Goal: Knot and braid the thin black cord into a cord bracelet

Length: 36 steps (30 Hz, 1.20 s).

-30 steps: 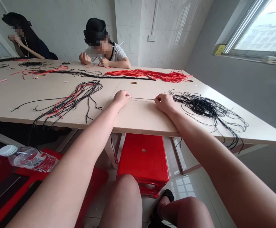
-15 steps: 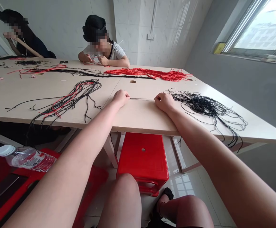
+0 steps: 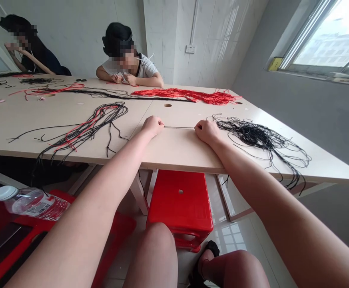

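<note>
My left hand (image 3: 152, 125) and my right hand (image 3: 206, 131) rest on the pale wooden table (image 3: 177, 150), both closed in a pinch. A thin black cord (image 3: 178, 128) is stretched taut and straight between them, just above the tabletop. A tangled heap of black cords (image 3: 260, 138) lies right beside my right hand, with strands trailing over the table's near edge. Left of my left hand lies a loose bundle of black and red cords (image 3: 87, 126).
A long pile of red cords (image 3: 192, 95) lies across the far side. Two other people (image 3: 126, 60) (image 3: 27, 48) sit at the far edge, working with cords. A red stool (image 3: 180, 204) stands under the table. A water bottle (image 3: 30, 202) lies on a red stool at lower left.
Both hands hold the same taut cord in the same spot. Only the view has shifted slightly, and the person opposite has moved their hands a little.
</note>
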{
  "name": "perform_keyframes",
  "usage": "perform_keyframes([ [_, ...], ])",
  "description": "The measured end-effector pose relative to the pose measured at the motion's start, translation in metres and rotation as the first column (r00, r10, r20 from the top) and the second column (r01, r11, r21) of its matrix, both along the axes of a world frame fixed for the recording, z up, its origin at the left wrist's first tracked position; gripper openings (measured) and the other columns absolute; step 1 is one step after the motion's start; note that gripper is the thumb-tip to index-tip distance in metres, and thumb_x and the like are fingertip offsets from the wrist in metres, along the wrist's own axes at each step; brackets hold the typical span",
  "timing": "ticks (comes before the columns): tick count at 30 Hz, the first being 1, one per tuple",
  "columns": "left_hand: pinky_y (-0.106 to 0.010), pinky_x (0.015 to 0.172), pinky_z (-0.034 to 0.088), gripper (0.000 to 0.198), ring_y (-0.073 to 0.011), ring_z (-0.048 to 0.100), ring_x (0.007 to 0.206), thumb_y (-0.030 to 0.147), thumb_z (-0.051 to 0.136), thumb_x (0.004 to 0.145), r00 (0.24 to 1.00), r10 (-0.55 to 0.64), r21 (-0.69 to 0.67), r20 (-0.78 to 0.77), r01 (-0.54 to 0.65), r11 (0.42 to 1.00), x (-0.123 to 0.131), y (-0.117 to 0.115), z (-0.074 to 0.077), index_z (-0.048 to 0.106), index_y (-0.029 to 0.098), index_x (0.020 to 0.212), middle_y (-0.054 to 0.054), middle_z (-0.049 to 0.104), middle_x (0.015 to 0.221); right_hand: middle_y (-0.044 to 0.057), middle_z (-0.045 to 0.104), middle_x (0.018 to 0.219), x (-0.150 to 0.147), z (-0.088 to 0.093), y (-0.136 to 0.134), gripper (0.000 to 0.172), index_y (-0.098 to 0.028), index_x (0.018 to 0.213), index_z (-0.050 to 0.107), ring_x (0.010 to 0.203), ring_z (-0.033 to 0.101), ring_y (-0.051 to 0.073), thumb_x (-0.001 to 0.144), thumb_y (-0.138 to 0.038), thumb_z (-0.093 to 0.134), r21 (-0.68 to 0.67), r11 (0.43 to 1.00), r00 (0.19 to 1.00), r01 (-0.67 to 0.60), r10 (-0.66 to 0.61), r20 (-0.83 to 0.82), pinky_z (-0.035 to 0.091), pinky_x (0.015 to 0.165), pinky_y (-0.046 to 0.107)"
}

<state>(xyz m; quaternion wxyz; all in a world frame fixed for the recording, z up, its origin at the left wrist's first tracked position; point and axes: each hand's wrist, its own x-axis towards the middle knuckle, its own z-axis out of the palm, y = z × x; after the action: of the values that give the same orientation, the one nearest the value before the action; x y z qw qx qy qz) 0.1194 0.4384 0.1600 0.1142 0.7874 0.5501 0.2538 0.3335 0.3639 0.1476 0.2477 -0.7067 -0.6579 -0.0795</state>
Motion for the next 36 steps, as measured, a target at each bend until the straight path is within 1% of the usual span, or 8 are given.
perform_keyframes([
  [5,-0.025,0.065,0.044,0.015,-0.0186,0.061,0.074,0.023,0.053,0.067,0.999,0.024,-0.046,0.048,-0.022,0.999,-0.01,-0.019,0.008,0.067,0.019,0.072,-0.005,0.07,0.081,0.01,0.068,0.079,-0.012,0.014,-0.016,0.023,-0.013,0.075,0.066,0.071,0.058,0.019,0.075,-0.016,0.043,0.045,0.997,0.998,-0.066,0.065,0.016,0.038,0.061,0.026],
  [8,-0.026,0.064,0.046,0.018,-0.0186,0.062,0.073,0.028,0.052,0.069,0.999,0.014,-0.073,0.046,-0.011,0.997,-0.036,-0.055,0.015,0.067,0.02,0.075,-0.005,0.069,0.079,0.007,0.067,0.079,-0.033,0.025,-0.051,0.022,-0.015,0.074,0.065,0.069,0.057,0.016,0.077,-0.016,0.043,0.092,0.986,0.99,-0.139,0.138,0.016,0.038,0.061,0.023],
  [13,-0.028,0.098,0.037,0.039,-0.0184,0.052,0.11,0.036,0.057,0.07,0.955,-0.252,0.176,0.158,0.224,0.959,-0.081,-0.178,0.023,0.061,0.021,0.107,-0.006,0.062,0.113,0.001,0.063,0.066,-0.089,0.02,-0.151,0.018,-0.017,0.073,0.062,0.059,0.053,0.012,0.079,-0.025,0.047,0.217,0.91,0.835,-0.354,0.412,-0.365,0.039,0.057,0.021],
  [16,-0.028,0.1,0.036,0.041,-0.0181,0.05,0.114,0.039,0.059,0.072,0.893,-0.337,0.083,0.297,0.327,0.941,-0.088,-0.259,0.02,0.061,0.026,0.11,-0.004,0.062,0.115,0.0,0.06,0.063,-0.121,0.008,-0.213,0.015,-0.018,0.071,0.061,0.057,0.051,0.012,0.078,-0.027,0.05,0.257,0.858,0.649,-0.445,0.507,-0.568,0.039,0.054,0.022],
  [20,-0.031,0.086,0.048,0.03,-0.0195,0.062,0.094,0.038,0.058,0.074,0.799,-0.21,-0.171,0.564,0.361,0.917,-0.093,-0.332,-0.001,0.068,0.026,0.1,-0.004,0.068,0.101,0.0,0.059,0.062,-0.149,-0.01,-0.276,0.014,-0.019,0.069,0.058,0.057,0.051,0.012,0.078,-0.029,0.053,0.291,0.812,0.449,-0.507,0.536,-0.715,0.04,0.051,0.022],
  [24,-0.032,0.081,0.051,0.025,-0.0202,0.064,0.089,0.035,0.064,0.07,0.719,-0.093,-0.315,0.689,0.413,0.854,-0.113,-0.374,-0.014,0.071,0.026,0.093,-0.004,0.071,0.093,0.001,0.059,0.063,-0.167,-0.021,-0.323,0.016,-0.019,0.068,0.058,0.059,0.053,0.013,0.079,-0.029,0.054,0.28,0.787,0.394,-0.55,0.54,-0.744,0.041,0.054,0.023],
  [30,-0.031,0.072,0.051,0.017,-0.0186,0.063,0.078,0.035,0.059,0.073,0.844,-0.123,-0.29,0.523,0.312,0.905,-0.167,-0.428,0.023,0.072,0.031,0.084,-0.002,0.07,0.081,0.0,0.059,0.064,-0.213,0.0,-0.367,0.017,-0.02,0.067,0.059,0.059,0.053,0.013,0.081,-0.027,0.051,0.315,0.705,0.34,-0.636,0.622,-0.706,0.042,0.053,0.022],
  [36,-0.033,0.075,0.048,0.015,-0.0203,0.062,0.08,0.034,0.055,0.074,0.965,-0.033,0.005,0.261,0.032,0.999,-0.194,-0.466,0.041,0.069,0.035,0.077,-0.001,0.068,0.082,0.001,0.06,0.069,-0.247,0.012,-0.379,0.015,-0.022,0.074,0.059,0.063,0.055,0.013,0.081,-0.019,0.046,0.435,0.592,0.331,-0.679,0.775,-0.538,0.044,0.057,0.024],
])
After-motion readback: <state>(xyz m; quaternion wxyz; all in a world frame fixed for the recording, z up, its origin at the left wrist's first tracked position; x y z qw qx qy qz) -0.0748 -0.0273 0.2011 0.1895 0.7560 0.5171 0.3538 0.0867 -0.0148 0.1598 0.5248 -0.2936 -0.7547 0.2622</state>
